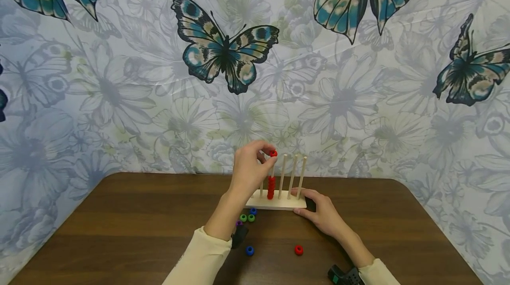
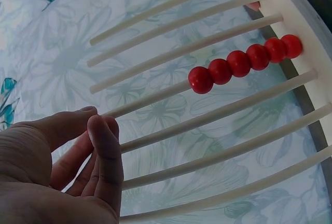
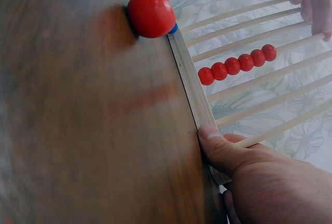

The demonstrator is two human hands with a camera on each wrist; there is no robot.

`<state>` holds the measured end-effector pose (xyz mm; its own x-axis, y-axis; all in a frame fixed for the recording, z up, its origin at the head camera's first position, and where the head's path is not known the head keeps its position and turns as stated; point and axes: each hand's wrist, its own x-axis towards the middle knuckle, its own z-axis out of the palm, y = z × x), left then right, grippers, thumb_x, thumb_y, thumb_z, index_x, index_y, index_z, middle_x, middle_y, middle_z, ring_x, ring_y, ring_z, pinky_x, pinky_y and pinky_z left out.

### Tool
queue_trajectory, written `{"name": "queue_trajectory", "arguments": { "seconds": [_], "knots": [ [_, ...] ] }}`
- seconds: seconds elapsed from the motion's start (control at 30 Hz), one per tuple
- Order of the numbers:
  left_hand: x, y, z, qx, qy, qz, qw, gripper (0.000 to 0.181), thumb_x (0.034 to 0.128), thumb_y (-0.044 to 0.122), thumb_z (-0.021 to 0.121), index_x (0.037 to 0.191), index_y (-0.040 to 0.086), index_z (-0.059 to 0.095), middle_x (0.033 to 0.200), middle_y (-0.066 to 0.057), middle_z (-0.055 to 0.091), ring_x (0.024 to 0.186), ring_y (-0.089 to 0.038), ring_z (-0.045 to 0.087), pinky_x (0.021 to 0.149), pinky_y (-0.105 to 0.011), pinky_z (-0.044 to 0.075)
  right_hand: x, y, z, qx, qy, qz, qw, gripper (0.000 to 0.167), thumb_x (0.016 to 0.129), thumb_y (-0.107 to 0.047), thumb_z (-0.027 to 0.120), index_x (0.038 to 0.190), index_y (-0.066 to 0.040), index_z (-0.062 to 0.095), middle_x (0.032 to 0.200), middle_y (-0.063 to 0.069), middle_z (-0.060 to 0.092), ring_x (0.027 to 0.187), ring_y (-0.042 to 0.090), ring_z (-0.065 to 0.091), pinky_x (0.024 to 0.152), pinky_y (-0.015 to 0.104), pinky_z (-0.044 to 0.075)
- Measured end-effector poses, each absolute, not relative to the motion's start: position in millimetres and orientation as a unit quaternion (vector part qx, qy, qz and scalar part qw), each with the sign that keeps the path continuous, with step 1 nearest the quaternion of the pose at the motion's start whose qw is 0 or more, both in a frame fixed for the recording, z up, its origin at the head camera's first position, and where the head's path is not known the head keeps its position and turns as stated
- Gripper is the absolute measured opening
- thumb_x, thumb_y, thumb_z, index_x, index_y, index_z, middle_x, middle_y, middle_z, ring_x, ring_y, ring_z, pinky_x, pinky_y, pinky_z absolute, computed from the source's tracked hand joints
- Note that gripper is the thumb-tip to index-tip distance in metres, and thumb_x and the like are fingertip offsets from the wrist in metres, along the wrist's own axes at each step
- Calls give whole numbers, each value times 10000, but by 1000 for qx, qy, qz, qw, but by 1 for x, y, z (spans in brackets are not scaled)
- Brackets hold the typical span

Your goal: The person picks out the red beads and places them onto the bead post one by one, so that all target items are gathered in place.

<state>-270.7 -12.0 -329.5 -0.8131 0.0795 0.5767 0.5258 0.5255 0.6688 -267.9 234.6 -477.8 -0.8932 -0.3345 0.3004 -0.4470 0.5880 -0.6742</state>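
My left hand [image 1: 252, 165] pinches a red bead [image 1: 273, 153] at the top of a wooden peg; in the left wrist view the fingers hide this bead. Lower on that same peg, several red beads [image 2: 238, 63] are stacked down to the wooden base [image 1: 275, 204]. The base carries a row of upright pegs [image 1: 292, 176], and the others that show bear no beads. With thumb in front and fingers behind, my right hand [image 1: 322, 212] grips the right end of the base, as the right wrist view [image 3: 259, 169] also shows.
On the brown table [image 1: 159, 223], blue [image 1: 253, 211], green [image 1: 243, 217] and purple [image 1: 239, 223] beads lie before the base's left end. Nearer me are a blue bead [image 1: 249, 250] and a loose red bead [image 1: 299, 250]. A butterfly-patterned backdrop [image 1: 342, 99] rises behind the table.
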Motion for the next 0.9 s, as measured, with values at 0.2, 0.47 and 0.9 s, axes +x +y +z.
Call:
{"name": "queue_trajectory", "arguments": {
  "seconds": [0.2,0.47,0.9],
  "knots": [
    [-270,-10,-329,-176,-842,-453,236,184,881,67,854,1054,93,797,995,-40,779,683,-120,653,612,-262,522,-269,236,-479,216,-889,398,70,466,931,-279,818,1375,-228,687,1464,8,649,1414,340,559,1152,611,434],
    [-266,-22,-349,-203,-767,-539,281,163,917,79,822,1077,83,798,1036,-82,786,764,-146,688,627,-257,589,-270,236,-480,227,-887,397,70,476,933,-303,810,1388,-289,673,1463,-4,649,1426,346,545,1163,626,415],
    [-259,-24,-384,-232,-755,-571,223,96,914,105,833,997,149,813,888,27,772,722,-149,698,612,-260,589,-269,236,-481,225,-886,400,69,505,935,-292,808,1417,-287,657,1465,5,648,1422,360,544,1162,641,406]
  ]
}}
